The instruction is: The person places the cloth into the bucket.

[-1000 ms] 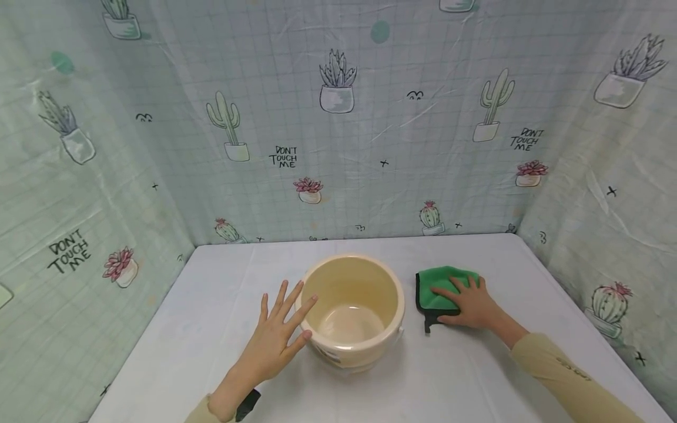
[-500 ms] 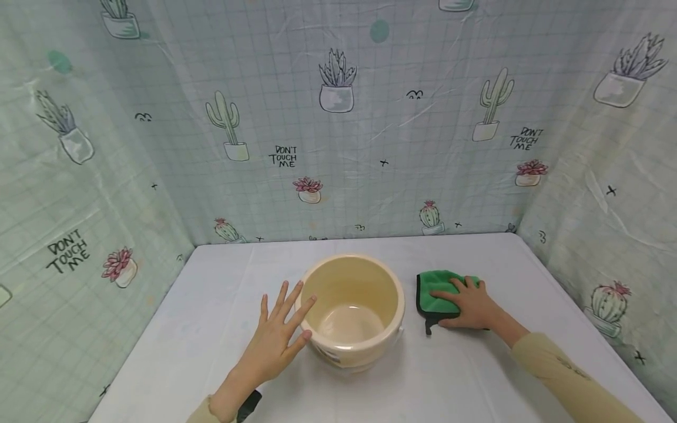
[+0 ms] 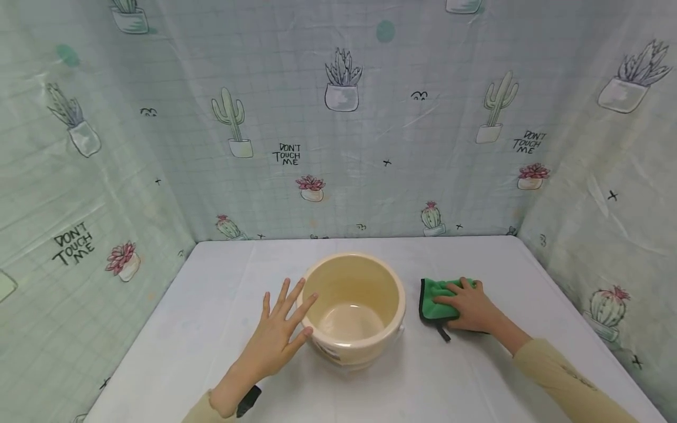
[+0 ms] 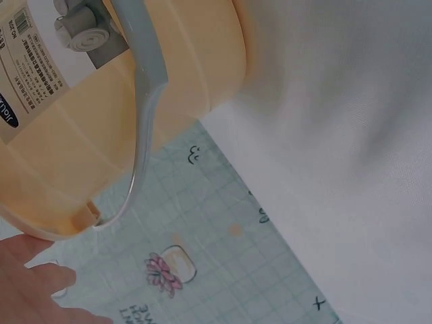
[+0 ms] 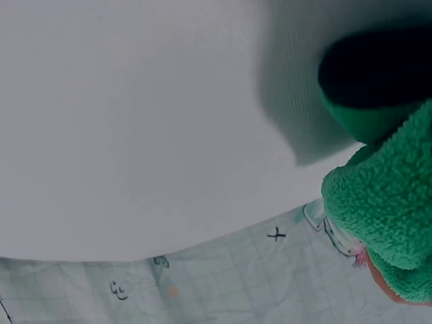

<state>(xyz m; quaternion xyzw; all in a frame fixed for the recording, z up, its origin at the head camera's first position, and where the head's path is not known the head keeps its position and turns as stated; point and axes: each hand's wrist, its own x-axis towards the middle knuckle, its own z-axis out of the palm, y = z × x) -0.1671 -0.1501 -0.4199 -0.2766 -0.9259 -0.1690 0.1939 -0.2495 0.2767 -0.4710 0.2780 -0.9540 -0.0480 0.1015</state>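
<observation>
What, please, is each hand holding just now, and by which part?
The right hand gathers the green fleecy cloth from on top; the left hand only touches the cream plastic bucket's side.

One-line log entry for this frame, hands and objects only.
left hand: open, fingers against bucket | right hand: gripping green cloth on table | bucket: upright

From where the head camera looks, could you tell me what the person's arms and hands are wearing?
Both hands are bare: the left hand and the right hand. Each arm has a pale yellow sleeve reaching the wrist. A small black strap end shows at the left wrist.
</observation>
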